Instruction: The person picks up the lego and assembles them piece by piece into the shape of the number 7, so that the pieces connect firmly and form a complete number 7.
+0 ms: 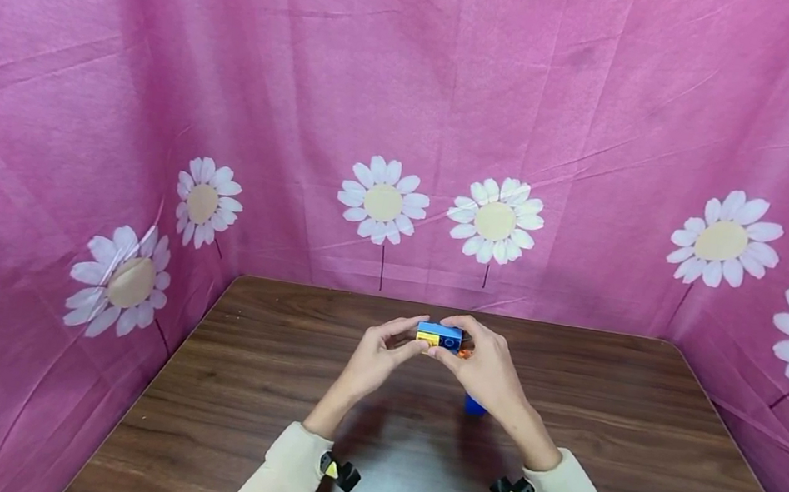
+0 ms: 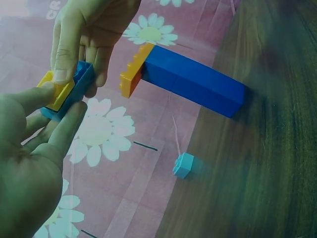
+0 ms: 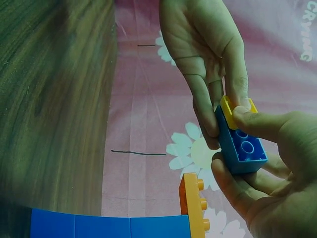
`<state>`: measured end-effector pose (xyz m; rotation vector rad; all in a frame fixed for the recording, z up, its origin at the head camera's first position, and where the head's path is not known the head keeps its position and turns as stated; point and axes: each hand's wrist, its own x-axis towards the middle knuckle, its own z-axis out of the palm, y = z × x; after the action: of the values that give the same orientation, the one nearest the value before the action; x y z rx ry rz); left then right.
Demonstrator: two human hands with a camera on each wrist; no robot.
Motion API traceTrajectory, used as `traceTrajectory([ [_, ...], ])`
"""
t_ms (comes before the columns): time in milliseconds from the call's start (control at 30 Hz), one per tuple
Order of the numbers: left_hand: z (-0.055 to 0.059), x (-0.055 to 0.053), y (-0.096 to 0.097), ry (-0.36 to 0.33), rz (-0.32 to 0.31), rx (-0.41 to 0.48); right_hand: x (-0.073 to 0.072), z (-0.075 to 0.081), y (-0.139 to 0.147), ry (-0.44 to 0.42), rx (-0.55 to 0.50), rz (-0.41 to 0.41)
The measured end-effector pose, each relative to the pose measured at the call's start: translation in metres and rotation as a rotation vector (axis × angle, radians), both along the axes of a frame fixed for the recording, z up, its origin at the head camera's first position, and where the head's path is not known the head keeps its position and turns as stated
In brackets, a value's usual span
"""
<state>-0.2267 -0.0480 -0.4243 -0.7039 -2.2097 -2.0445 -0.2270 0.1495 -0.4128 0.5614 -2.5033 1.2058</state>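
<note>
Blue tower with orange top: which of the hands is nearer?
Right: the right hand partly hides the tower in the head view; the left hand is farther left.

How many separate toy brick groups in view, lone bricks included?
3: blue-and-yellow plastic brick pair between left hand and right hand; upright orange-topped dark-blue plastic brick stack; small light-blue plastic brick apart from it. Hands may hide others.

Long cream sleeves point(image 1: 285, 466) — black wrist cameras point(image 1: 348, 477), yellow patches point(image 1: 332, 469) — bare hands point(image 1: 373, 358).
</note>
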Motion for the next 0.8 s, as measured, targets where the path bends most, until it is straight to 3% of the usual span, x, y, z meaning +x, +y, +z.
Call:
traceTrajectory([
  [400,0.002,0.003,0.002,0.008,0.015,0.027,0.000,0.001,-0.001,0.001,-0.022,0.010],
  [600,-0.013,-0.006,0.003,-0.006,-0.032,0.098,-0.001,0.000,0.001,-0.022,-0.039,0.039],
  [800,-0.011,-0.011,0.004,-0.111,-0.062,0.119,-0.002,0.003,0.004,0.019,-0.016,0.057],
])
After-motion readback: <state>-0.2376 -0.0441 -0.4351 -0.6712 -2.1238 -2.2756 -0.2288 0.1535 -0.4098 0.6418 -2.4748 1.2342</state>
